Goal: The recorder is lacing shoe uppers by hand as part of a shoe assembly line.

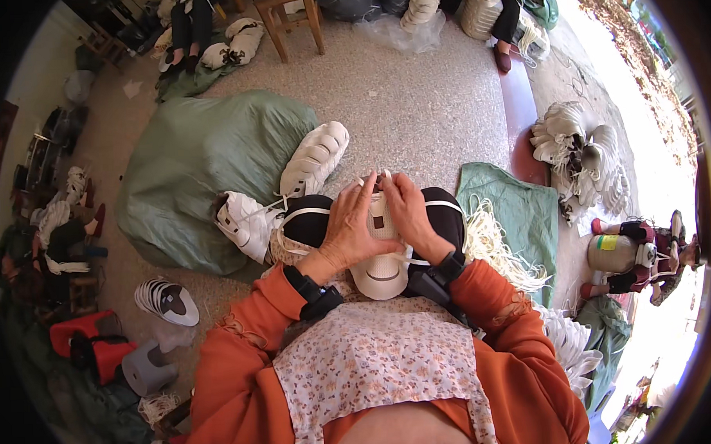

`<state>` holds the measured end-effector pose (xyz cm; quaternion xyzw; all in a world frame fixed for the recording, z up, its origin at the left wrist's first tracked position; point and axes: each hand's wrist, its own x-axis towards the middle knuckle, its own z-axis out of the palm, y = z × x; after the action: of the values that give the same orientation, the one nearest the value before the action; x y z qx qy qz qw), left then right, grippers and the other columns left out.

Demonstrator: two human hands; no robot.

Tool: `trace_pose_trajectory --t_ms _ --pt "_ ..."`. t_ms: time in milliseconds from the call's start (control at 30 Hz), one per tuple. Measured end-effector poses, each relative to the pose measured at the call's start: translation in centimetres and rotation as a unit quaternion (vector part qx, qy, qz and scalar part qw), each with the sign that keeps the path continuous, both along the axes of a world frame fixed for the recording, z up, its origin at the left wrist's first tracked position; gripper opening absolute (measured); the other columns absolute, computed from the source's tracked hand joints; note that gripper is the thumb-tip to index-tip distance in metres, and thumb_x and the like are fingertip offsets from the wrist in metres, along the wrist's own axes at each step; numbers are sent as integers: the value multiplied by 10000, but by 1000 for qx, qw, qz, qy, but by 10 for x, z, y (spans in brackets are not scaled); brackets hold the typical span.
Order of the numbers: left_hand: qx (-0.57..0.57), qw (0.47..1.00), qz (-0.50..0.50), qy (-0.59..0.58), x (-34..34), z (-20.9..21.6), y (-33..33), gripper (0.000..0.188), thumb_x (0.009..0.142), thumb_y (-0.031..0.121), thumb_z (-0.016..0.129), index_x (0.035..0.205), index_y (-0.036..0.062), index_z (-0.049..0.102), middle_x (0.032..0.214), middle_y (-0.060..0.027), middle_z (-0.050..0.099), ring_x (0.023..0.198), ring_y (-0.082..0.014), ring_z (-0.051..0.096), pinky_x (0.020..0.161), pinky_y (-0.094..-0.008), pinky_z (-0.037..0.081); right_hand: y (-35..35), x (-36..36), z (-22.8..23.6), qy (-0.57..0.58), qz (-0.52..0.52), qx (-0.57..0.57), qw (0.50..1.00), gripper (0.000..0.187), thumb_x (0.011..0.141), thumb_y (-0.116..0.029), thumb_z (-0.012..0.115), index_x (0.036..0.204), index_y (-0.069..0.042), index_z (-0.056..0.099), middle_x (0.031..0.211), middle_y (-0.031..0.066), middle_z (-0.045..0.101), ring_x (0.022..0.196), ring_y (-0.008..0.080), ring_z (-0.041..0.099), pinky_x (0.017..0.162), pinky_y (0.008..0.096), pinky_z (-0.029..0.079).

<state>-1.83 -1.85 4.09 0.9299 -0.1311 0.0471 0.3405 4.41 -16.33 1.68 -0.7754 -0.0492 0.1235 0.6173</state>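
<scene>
A white mesh shoe upper lies lengthwise over my lap, its rounded end towards me, with a small dark patch in its middle. My left hand grips its left side, the thumb across the mesh and the fingertips at the far end. From the other side my right hand holds it, fingers pinched near the left ones. White lace tips stick up by the fingertips; exactly which fingers pinch them is hidden. Loose white lace loops over my dark trouser legs on both sides.
A large green sack sits front left, with bundled white uppers against it. On the right, pale laces spill over green cloth. More stacked uppers stand farther right. Other people sit around; a wooden stool is ahead.
</scene>
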Motion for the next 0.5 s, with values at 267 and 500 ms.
trace_pose_trajectory --t_ms 267,500 --pt "44 996 17 -72 -12 -10 -15 1203 568 439 855 1529 24 260 1409 -190 428 1375 -371 326 1107 -582 213 -5 -15 -19 -75 -6 68 995 284 1060 -167 457 1269 -16 576 1048 132 675 962 195 646 854 313 507" --pt "65 996 21 -62 -11 -14 -19 1241 578 488 852 1543 25 224 1512 -157 372 1429 -345 285 1111 -602 190 -5 -4 -26 -104 28 68 992 271 1069 -187 441 1250 -28 566 1060 146 685 965 214 662 844 320 517"
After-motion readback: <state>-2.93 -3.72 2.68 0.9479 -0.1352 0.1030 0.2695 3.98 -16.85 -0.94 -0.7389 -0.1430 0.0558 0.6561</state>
